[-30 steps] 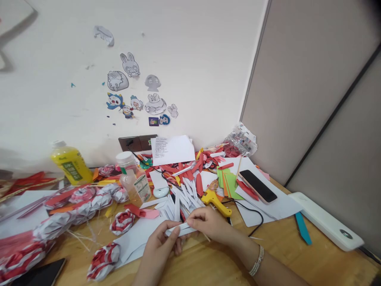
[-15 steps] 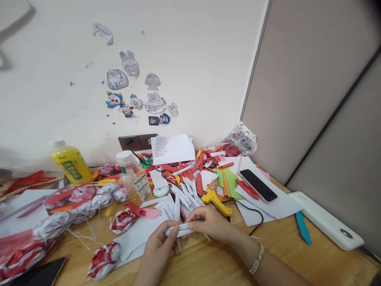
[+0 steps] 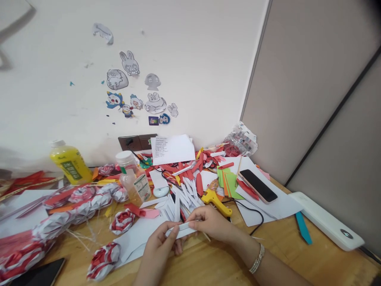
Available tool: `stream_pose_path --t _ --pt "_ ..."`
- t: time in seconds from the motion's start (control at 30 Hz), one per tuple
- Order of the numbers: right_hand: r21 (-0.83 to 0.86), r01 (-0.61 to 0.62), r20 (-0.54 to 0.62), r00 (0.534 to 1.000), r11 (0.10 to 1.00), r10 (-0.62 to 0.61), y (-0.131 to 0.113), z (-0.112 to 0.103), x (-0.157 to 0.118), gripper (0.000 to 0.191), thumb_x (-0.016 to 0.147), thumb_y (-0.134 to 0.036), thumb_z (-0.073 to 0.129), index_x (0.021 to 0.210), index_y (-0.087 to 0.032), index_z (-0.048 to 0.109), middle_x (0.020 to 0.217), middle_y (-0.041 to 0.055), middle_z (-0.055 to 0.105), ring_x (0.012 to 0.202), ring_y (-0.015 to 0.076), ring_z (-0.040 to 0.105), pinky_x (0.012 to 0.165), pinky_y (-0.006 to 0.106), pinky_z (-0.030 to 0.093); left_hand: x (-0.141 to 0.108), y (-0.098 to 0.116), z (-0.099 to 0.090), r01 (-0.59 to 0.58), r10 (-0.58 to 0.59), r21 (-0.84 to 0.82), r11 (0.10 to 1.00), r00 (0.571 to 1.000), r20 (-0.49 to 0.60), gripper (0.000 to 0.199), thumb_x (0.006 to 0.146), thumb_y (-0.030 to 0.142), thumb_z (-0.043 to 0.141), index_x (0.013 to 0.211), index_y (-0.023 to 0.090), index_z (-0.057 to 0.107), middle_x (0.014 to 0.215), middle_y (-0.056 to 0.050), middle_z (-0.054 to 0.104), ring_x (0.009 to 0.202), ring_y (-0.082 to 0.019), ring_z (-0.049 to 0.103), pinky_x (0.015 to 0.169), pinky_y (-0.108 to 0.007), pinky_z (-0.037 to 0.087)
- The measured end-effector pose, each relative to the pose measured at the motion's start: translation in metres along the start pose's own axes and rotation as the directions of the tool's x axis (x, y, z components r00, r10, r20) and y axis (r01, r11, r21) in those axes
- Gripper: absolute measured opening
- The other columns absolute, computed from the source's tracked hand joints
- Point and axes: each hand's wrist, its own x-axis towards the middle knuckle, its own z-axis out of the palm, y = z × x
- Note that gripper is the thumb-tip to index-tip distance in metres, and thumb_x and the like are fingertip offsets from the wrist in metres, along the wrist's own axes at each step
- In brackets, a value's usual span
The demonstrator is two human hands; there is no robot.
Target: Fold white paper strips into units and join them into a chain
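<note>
A folded white paper strip (image 3: 182, 230) is held between my two hands, low in the centre of the view. My left hand (image 3: 162, 242) pinches its left end, thumb on top and fingers underneath. At the right end, my right hand (image 3: 208, 222) grips the strip between thumb and fingers. Just beyond the hands lies a heap of folded white paper strips (image 3: 186, 194). A yellow glue gun (image 3: 216, 201) rests right behind my right hand.
Red-and-white paper rosettes (image 3: 104, 260) lie at the left, near a clear jar (image 3: 131, 178) and a yellow bottle (image 3: 71, 163). On the right are a phone (image 3: 258, 186) on white sheets, a blue strip (image 3: 303, 227) and a long white device (image 3: 326, 220).
My right hand has shifted very slightly, and a little more of the strip's front face shows. My left hand keeps its hold.
</note>
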Motion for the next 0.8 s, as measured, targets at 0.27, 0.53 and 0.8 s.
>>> stream_pose_path --t 0.27,0.53,0.8 --pt "-0.040 0.002 -0.005 1.000 0.999 -0.002 -0.001 0.000 0.000 0.017 0.075 -0.026 0.055 0.081 -0.014 0.064 0.066 0.0010 0.061 0.059 0.0123 0.055 0.054 0.021 0.041 0.002 -0.003 -0.002 0.050 -0.049 -0.046 0.998 0.999 0.021 0.028 0.065 0.042 0.061 0.072 0.015 0.058 0.040 0.003 0.060 0.039 -0.013 0.051 0.043 -0.021 0.039" --pt "-0.175 0.049 -0.059 0.996 0.983 -0.060 -0.007 0.003 -0.002 0.014 0.075 -0.022 0.052 0.079 -0.015 0.064 0.064 -0.0007 0.059 0.058 0.0114 0.052 0.052 0.019 0.038 -0.002 0.001 0.000 -0.020 0.021 0.084 0.996 1.000 -0.010 0.024 0.071 0.040 0.055 0.069 0.016 0.058 0.038 0.005 0.057 0.040 -0.012 0.049 0.046 -0.021 0.038" --pt "-0.307 0.159 -0.042 0.983 0.938 -0.180 -0.021 0.015 -0.008 0.013 0.075 -0.022 0.055 0.066 -0.015 0.060 0.055 -0.0048 0.048 0.053 0.0085 0.042 0.049 0.017 0.030 -0.010 0.001 0.009 -0.062 0.065 0.220 0.974 0.998 -0.007 0.020 0.074 0.038 0.051 0.066 0.020 0.056 0.039 0.007 0.052 0.041 -0.014 0.049 0.048 -0.022 0.039"
